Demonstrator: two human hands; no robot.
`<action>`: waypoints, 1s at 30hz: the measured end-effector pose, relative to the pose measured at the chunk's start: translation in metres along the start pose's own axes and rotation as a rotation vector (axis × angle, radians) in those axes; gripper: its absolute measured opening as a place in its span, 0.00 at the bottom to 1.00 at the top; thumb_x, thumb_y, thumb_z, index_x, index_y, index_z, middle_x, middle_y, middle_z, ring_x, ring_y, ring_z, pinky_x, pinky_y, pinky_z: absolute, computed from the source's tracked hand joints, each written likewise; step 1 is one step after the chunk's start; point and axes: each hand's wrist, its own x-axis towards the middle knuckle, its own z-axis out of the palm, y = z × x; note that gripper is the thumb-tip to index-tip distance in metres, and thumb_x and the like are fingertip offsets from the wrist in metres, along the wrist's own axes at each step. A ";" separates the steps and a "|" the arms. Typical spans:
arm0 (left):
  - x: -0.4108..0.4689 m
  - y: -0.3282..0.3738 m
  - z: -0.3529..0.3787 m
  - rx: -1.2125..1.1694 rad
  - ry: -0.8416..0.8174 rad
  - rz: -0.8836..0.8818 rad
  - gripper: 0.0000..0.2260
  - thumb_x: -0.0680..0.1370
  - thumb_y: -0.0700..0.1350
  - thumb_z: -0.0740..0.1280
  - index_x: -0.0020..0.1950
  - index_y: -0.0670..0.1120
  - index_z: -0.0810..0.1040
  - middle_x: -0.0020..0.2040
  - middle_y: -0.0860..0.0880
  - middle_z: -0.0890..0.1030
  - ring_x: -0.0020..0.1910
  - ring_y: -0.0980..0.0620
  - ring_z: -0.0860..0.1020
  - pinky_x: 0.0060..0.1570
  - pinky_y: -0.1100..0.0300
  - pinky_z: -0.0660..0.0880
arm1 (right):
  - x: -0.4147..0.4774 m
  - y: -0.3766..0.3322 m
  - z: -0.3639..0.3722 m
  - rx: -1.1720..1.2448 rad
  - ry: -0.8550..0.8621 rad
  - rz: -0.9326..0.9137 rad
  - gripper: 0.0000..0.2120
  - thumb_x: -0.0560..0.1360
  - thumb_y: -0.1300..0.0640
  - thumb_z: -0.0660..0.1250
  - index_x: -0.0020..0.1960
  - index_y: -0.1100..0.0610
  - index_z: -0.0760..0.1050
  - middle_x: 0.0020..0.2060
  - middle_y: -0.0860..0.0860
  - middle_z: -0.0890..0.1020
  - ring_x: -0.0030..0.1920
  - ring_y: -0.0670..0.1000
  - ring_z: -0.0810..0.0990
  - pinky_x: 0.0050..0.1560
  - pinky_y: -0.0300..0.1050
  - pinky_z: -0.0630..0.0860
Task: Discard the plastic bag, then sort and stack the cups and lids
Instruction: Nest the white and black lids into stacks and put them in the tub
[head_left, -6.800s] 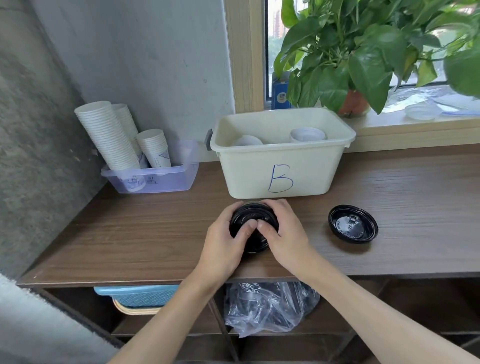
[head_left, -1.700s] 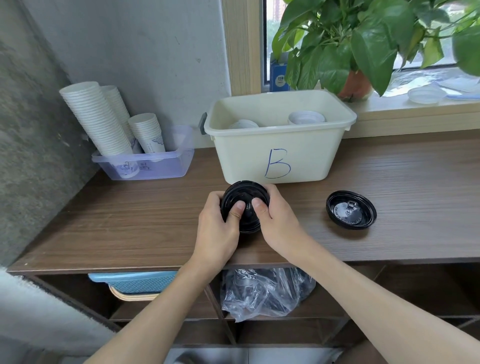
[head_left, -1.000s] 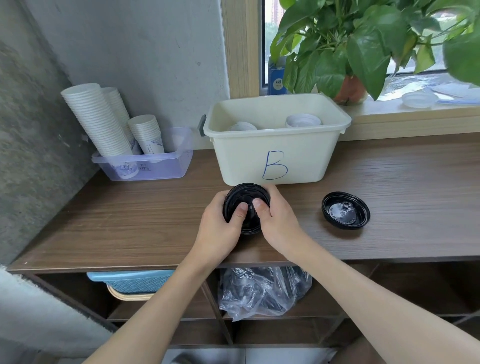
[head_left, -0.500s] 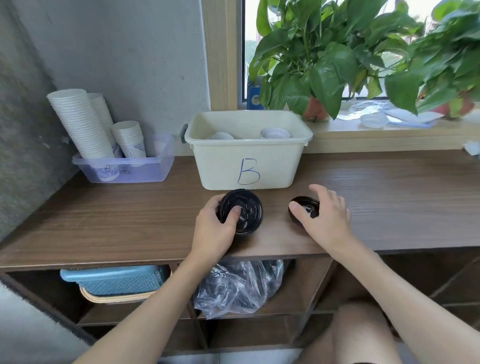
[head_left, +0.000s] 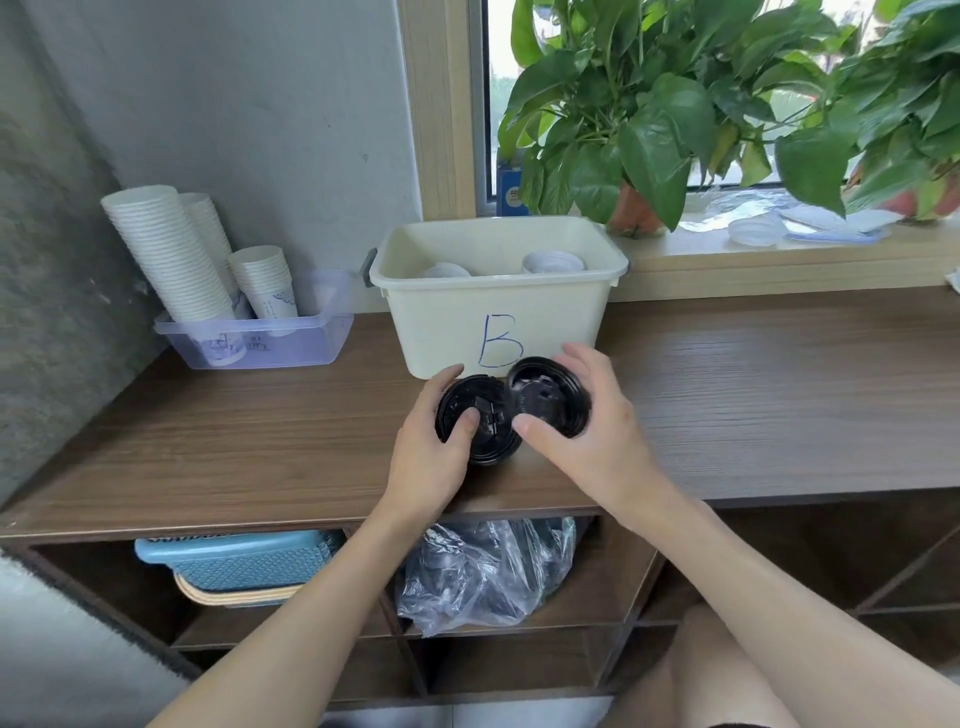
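The long brown wood-grain counter (head_left: 260, 441) is occupied at the back by a cream rectangular plastic bin marked with a blue B (head_left: 441, 322), in which two low piles of white round lids (head_left: 553, 261) can be seen. To the left of the bin stands a clear shallow plastic tray (head_left: 311, 348), where tall nested stacks of white paper cups (head_left: 166, 249) are leaned toward the wall. A crumpled clear plastic bag (head_left: 483, 571) is lodged in an open compartment under the counter; whether that counts as discarded cannot be told. The cups and white lids are judged to be sorted already, so only the black lids appear to be left. A short stack of black round plastic lids (head_left: 493, 415) is stood on the counter just in front of the bin. It is gripped by the left hand (head_left: 431, 462), with the fingers curled round its far side and the thumb pressed on its top. A single black round plastic lid (head_left: 548, 400) is pinched by its rim between the thumb and fingers of the right hand (head_left: 592, 441). It is held tilted, touching or just over the stack's right edge, and is not yet seated on it. The black lids are seen to be thin and glossy, with a raised rim and moulded detail at the centre.
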 end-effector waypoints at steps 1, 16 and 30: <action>0.000 0.000 -0.001 0.003 -0.009 0.009 0.20 0.79 0.41 0.65 0.70 0.53 0.71 0.64 0.58 0.77 0.64 0.61 0.74 0.66 0.62 0.68 | -0.001 -0.004 0.006 0.025 -0.026 -0.023 0.38 0.65 0.51 0.77 0.70 0.49 0.63 0.63 0.44 0.74 0.64 0.41 0.72 0.65 0.36 0.66; -0.004 0.002 -0.011 -0.147 -0.127 -0.075 0.26 0.79 0.66 0.46 0.70 0.57 0.68 0.64 0.62 0.76 0.66 0.63 0.71 0.70 0.53 0.66 | 0.004 -0.004 0.037 -0.068 -0.200 -0.131 0.39 0.65 0.51 0.78 0.71 0.49 0.63 0.64 0.41 0.71 0.64 0.37 0.68 0.62 0.25 0.61; -0.003 0.005 -0.005 -0.080 -0.017 -0.042 0.16 0.75 0.48 0.59 0.63 0.54 0.69 0.53 0.66 0.77 0.54 0.70 0.74 0.53 0.75 0.67 | 0.011 0.008 0.044 0.227 -0.270 0.164 0.15 0.82 0.53 0.56 0.67 0.52 0.69 0.60 0.45 0.78 0.62 0.42 0.74 0.68 0.48 0.68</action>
